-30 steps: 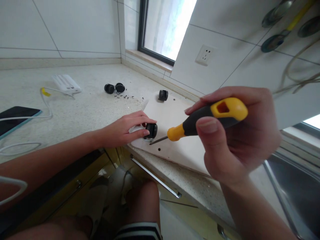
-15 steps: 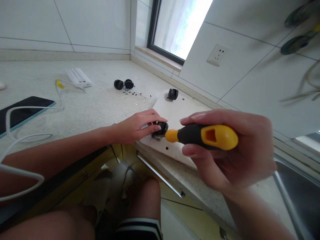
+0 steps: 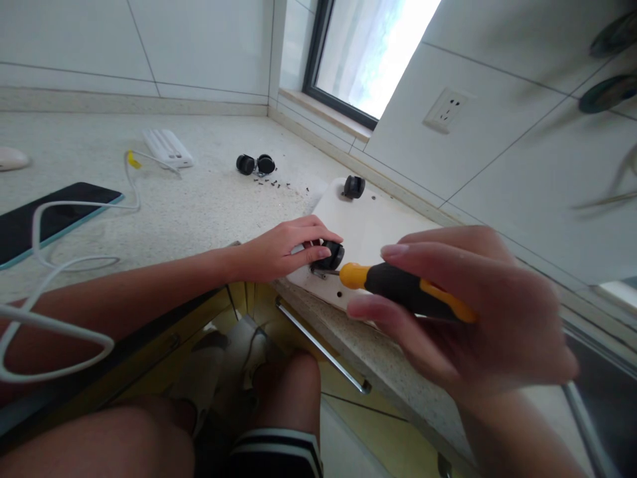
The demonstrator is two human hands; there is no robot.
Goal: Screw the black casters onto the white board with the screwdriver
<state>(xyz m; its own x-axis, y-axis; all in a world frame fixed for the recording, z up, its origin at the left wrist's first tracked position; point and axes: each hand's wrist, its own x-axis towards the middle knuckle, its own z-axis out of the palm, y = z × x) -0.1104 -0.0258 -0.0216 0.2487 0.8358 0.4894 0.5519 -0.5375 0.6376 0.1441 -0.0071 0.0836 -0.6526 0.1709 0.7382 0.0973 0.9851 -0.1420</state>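
Observation:
My right hand (image 3: 478, 305) is closed around a yellow and black screwdriver (image 3: 398, 287). The shaft points left, its tip at the metal mounting plate of a black caster wheel (image 3: 334, 255). That caster stands on a white board (image 3: 371, 222) near the counter's front edge. Fingers and thumb of my left hand (image 3: 293, 249) grip the caster from its left side. Whether a screw sits under the tip is too small to tell. Another black caster (image 3: 354, 187) stands at the board's far corner, and a dark hole (image 3: 339, 294) shows near its front edge.
Two loose casters (image 3: 255, 164) lie on the counter (image 3: 209, 179) behind my left hand, beside several small dark screws (image 3: 273, 183). To the left are a white power bank (image 3: 168, 149), a phone (image 3: 60, 216) and a looped white cable (image 3: 74, 204). A sink (image 3: 602, 385) lies at right.
The screwdriver's handle end has dropped and turned in my right hand, and more of the shaft shows. My left hand keeps its grip on the caster. The whole view has shifted slightly.

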